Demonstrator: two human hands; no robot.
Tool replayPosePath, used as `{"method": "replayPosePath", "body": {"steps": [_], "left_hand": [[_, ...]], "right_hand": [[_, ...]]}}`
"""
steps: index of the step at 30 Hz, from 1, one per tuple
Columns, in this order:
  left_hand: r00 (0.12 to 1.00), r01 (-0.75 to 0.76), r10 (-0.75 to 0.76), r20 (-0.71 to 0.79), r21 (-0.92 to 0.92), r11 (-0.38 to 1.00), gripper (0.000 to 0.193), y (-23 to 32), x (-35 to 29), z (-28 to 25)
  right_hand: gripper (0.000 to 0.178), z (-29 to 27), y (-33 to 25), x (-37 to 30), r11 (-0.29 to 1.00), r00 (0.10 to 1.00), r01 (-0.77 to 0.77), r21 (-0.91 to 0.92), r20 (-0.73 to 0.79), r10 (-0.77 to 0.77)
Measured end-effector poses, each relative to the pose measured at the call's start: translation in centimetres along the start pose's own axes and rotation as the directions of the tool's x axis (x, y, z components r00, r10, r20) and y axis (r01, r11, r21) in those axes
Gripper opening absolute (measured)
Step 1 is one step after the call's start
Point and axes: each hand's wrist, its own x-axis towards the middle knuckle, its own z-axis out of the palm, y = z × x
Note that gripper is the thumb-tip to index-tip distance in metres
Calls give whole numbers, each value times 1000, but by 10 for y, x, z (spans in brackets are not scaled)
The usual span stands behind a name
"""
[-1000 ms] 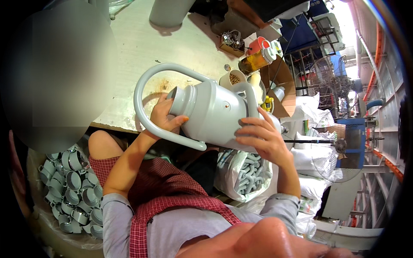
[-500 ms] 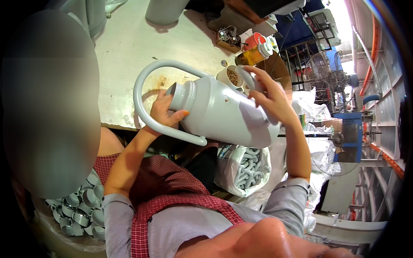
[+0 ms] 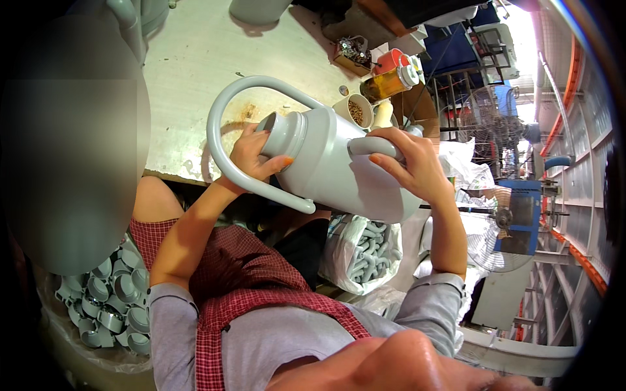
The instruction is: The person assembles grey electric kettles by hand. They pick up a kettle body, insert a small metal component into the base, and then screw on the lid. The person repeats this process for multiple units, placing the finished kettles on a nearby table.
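Observation:
A large grey jug (image 3: pixel 326 153) lies tilted on its side, its neck toward the left and its base toward the right. From its side a long arched handle (image 3: pixel 218 120) loops around the neck. My left hand (image 3: pixel 253 156) grips the jug at its neck, with the thumb outside and the other fingers partly hidden behind the rim. In my right hand (image 3: pixel 420 159) is a short curved grey handle (image 3: pixel 373 147), held between thumb and fingers against the jug's upper side. The contact under this handle is hidden.
Beyond the jug on the table (image 3: pixel 195 58) stand a cup of small screws (image 3: pixel 357 111), a bottle of yellow liquid (image 3: pixel 383 85), a red cup (image 3: pixel 391 60) and a box of metal parts (image 3: pixel 354 53). A bag of curved grey handles (image 3: pixel 368 257) sits below; grey rings (image 3: pixel 107 303) fill a lower-left container.
My right hand has brought the short handle from beside the screw cup down onto the jug's side. My left hand keeps its grip on the neck.

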Motion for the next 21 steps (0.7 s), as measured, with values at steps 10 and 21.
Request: {"method": "replayPosePath", "body": {"steps": [10,21], "left_hand": [[1000,10,-10,-15,36,999,44,-4,-2,1],[998,33,-34,62,26,999,52,-2,-2,-3]], "right_hand": [[31,-4,4,1,996,1000,0,92,9,0],[31,-7,1,11,991,990,-91,94,119,79]]}}
